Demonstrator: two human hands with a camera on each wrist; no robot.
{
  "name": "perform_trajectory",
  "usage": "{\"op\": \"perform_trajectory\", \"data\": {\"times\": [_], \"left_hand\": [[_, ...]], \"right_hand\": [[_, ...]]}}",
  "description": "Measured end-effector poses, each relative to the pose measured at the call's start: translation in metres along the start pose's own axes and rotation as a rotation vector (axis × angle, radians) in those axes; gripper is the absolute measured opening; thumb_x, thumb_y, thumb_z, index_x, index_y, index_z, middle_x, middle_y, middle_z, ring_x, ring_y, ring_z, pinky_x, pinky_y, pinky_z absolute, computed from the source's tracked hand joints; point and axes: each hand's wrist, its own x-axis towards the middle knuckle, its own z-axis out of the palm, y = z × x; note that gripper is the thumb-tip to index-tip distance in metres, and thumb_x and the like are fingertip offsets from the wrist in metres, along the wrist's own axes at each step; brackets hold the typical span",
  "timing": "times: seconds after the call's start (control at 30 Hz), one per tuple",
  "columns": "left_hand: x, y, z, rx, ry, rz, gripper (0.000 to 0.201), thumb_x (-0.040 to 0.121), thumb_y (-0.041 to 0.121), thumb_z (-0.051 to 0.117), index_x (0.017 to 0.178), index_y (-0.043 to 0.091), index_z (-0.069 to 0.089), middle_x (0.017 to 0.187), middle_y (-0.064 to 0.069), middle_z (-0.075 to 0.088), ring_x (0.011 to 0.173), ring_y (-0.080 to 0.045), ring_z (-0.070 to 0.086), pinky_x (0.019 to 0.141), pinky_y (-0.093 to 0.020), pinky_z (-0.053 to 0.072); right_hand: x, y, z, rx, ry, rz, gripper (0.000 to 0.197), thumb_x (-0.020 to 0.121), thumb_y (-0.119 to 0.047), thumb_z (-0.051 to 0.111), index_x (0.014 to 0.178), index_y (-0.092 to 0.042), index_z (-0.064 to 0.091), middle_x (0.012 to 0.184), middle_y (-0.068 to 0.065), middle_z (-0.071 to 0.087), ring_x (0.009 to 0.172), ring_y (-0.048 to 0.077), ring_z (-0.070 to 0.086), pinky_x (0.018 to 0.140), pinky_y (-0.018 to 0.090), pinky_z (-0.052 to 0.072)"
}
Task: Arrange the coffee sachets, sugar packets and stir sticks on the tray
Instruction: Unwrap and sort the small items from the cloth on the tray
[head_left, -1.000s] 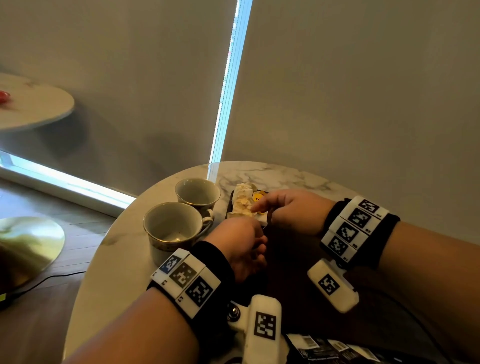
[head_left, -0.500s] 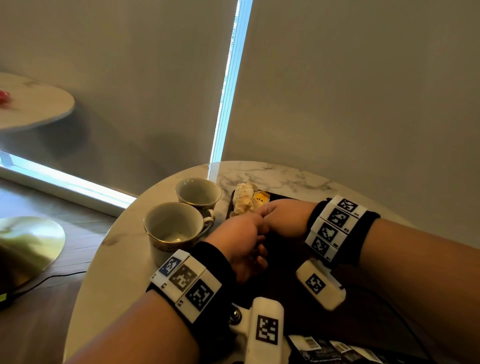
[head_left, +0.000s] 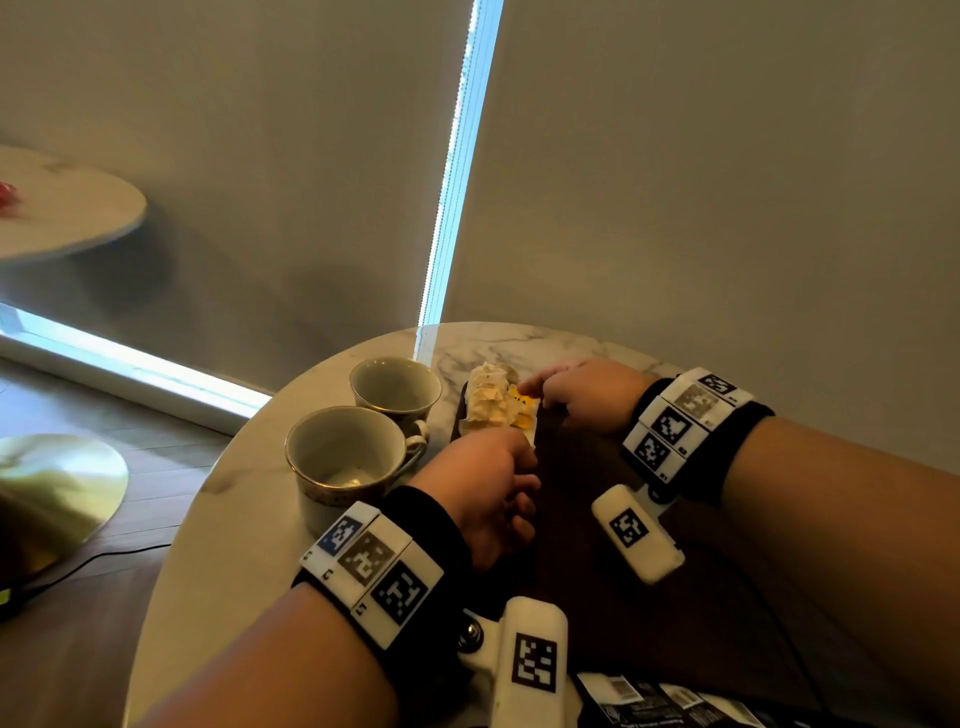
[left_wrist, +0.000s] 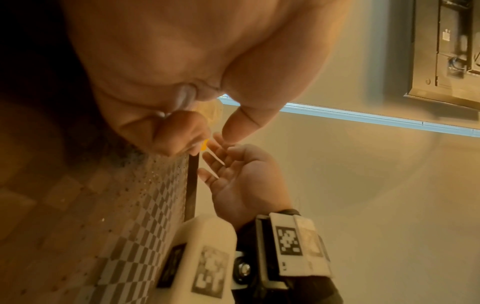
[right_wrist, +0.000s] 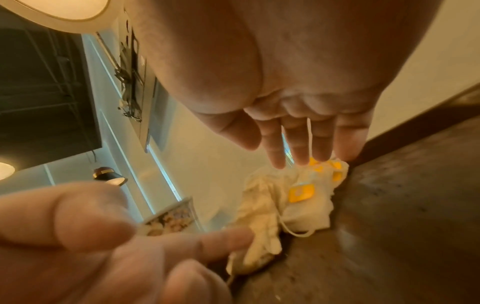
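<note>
A heap of cream sachets (head_left: 488, 400) with strings and yellow tags (right_wrist: 301, 192) lies at the far left end of the dark tray (head_left: 597, 519). My right hand (head_left: 535, 384) reaches over the heap's far side with straight, spread fingers (right_wrist: 298, 148), and a thin white string (right_wrist: 309, 131) lies along them. My left hand (head_left: 519, 457) hovers at the heap's near end with most fingers curled. Its index fingertip (right_wrist: 233, 236) touches the nearest sachet (right_wrist: 259, 246) while the thumb (left_wrist: 241, 123) stands apart. I cannot tell whether that hand grips anything.
Two empty cups (head_left: 397, 387) (head_left: 345, 452) stand just left of the tray on the round marble table (head_left: 234, 519). Dark packets (head_left: 649, 696) lie at the table's near edge. A blind-covered window runs close behind the table, and a second round table (head_left: 62, 208) stands far left.
My right hand drew in to meet the left hand over the tray, then moved away to the far side of the sachet heap. The left hand has hardly moved.
</note>
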Motion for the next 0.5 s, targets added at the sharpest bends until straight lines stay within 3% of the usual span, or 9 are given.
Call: {"op": "perform_trajectory", "data": {"times": [0.07,0.13,0.17,0.23,0.33,0.43,0.5], "left_hand": [[0.0,0.0,0.0,-0.008,-0.002,0.012,0.015,0.094,0.013,0.048,0.108,0.014,0.053,0.08,-0.005,0.05,0.055,-0.011,0.041,0.043,-0.02,0.032],[-0.001,-0.001,0.0,-0.015,-0.006,0.026,0.01,0.093,0.011,0.046,0.099,0.015,0.052,0.074,-0.003,0.047,0.053,-0.011,0.039,0.048,-0.02,0.03],[-0.001,-0.001,0.0,-0.015,-0.006,0.031,0.009,0.093,0.01,0.046,0.098,0.016,0.052,0.073,-0.002,0.046,0.053,-0.011,0.038,0.048,-0.02,0.029],[0.0,-0.001,0.0,-0.018,-0.001,0.033,0.009,0.094,0.01,0.047,0.1,0.015,0.052,0.075,-0.003,0.047,0.053,-0.01,0.039,0.048,-0.02,0.029],[0.001,-0.001,0.0,-0.019,0.009,0.027,0.012,0.094,0.011,0.048,0.104,0.016,0.054,0.076,-0.004,0.048,0.054,-0.011,0.04,0.048,-0.02,0.03],[0.0,0.0,0.0,-0.033,0.005,0.017,0.011,0.095,0.012,0.048,0.103,0.016,0.054,0.076,-0.003,0.048,0.054,-0.011,0.04,0.047,-0.02,0.03],[0.001,0.0,0.0,-0.034,0.004,0.018,0.011,0.095,0.012,0.048,0.104,0.016,0.054,0.075,-0.003,0.048,0.053,-0.01,0.04,0.046,-0.02,0.03]], "right_hand": [[-0.002,0.003,0.002,-0.089,-0.027,0.002,0.044,0.095,-0.002,0.051,0.137,-0.012,0.059,0.149,0.004,0.052,0.135,0.022,0.049,0.106,0.027,0.041],[-0.004,0.009,0.006,-0.123,-0.045,-0.025,0.039,0.095,-0.008,0.052,0.131,-0.014,0.065,0.133,0.009,0.064,0.108,0.02,0.063,0.085,0.024,0.048],[-0.006,0.009,0.007,-0.14,-0.056,-0.034,0.038,0.094,-0.008,0.051,0.129,-0.015,0.066,0.124,0.006,0.066,0.09,0.011,0.062,0.074,0.019,0.045],[-0.004,0.012,0.009,-0.163,-0.104,-0.029,0.038,0.093,-0.005,0.05,0.127,-0.016,0.065,0.108,-0.002,0.064,0.077,0.004,0.053,0.066,0.016,0.04],[-0.004,0.015,0.008,-0.129,-0.146,0.004,0.032,0.091,-0.005,0.053,0.116,-0.017,0.07,0.093,0.0,0.067,0.076,0.012,0.058,0.064,0.022,0.044],[-0.003,0.018,0.009,-0.175,-0.204,0.042,0.031,0.09,-0.009,0.054,0.113,-0.02,0.072,0.102,0.003,0.07,0.084,0.015,0.061,0.073,0.028,0.049],[-0.002,0.019,0.01,-0.177,-0.167,0.048,0.03,0.09,-0.012,0.054,0.111,-0.021,0.073,0.107,0.005,0.071,0.085,0.017,0.061,0.077,0.031,0.049]]}}
